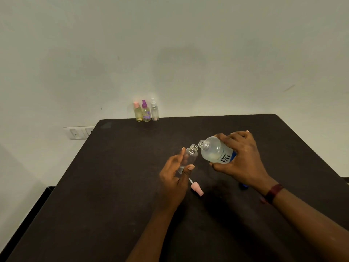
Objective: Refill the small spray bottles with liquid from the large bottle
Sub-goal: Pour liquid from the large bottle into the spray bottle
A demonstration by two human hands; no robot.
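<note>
Large bottle [215, 151], gripped by right hand [243, 159], tilts beside small bottle [191, 155] gripped by left hand [172, 180].

The right hand [243, 156] covers the base of the big bottle [213, 151], and the fine label print beside "re-nu" is too small to read. Just left of the big bottle, the left hand [172, 178] hides the lower part of the small bottle [190, 155], so its liquid level cannot be told. Nearer than the big bottle, a blue thing [243, 185] shows only as a sliver behind the right wrist. Far behind the big bottle, three sprayers [146, 112] are blurred. Both forearms and the table's [113, 186] near corners run off the bottom edge.
</note>
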